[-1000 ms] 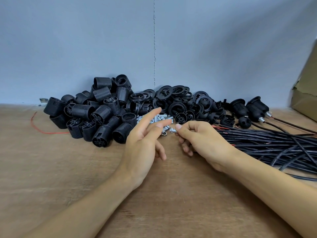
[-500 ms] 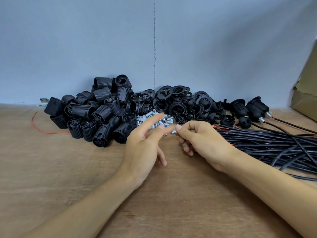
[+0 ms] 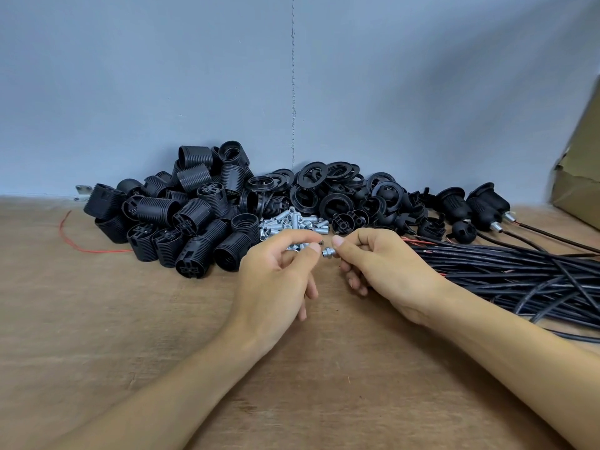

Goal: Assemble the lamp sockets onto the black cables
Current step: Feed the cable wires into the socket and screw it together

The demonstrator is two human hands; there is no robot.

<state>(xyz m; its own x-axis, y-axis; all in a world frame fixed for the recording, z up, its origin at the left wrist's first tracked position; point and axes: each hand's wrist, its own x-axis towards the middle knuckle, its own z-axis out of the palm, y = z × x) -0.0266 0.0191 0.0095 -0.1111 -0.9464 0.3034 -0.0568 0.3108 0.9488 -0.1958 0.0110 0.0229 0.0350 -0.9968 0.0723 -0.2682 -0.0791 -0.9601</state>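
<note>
i read this as the small-hardware step. the right hand (image 3: 383,264) sits just in front of the heap of silver fittings (image 3: 292,222), its grip clamped, thumb against forefinger, on one threaded fitting (image 3: 328,252) held clear of the worktop (image 3: 130,336). the fitting's free end points toward the left hand (image 3: 276,277), which i take as presenting it for mating. the left hand hovers over the heap's near edge, thumb and forefinger drawn together and almost meeting the held fitting. there may be a tiny part in that grip, but it is too small for me to tell. i judge both hands work this close to the heap so that the next piece is a short reach. the lamp sockets (image 3: 181,222) lie piled directly left of the heap, touching it, with none in hand. loose black rings (image 3: 324,186) are stacked behind the heap against the wall. the black cables (image 3: 519,267) run in a bundle to its right, beside the right wrist, untouched. further right of the heap, a few finished sockets (image 3: 454,203) already sit on cable ends. a thin red wire (image 3: 84,245) trails far left of the heap, and a cardboard box (image 3: 578,177) stands far right. nothing lies between the two hands, though the left hand hides the heap's near edge from me.
</note>
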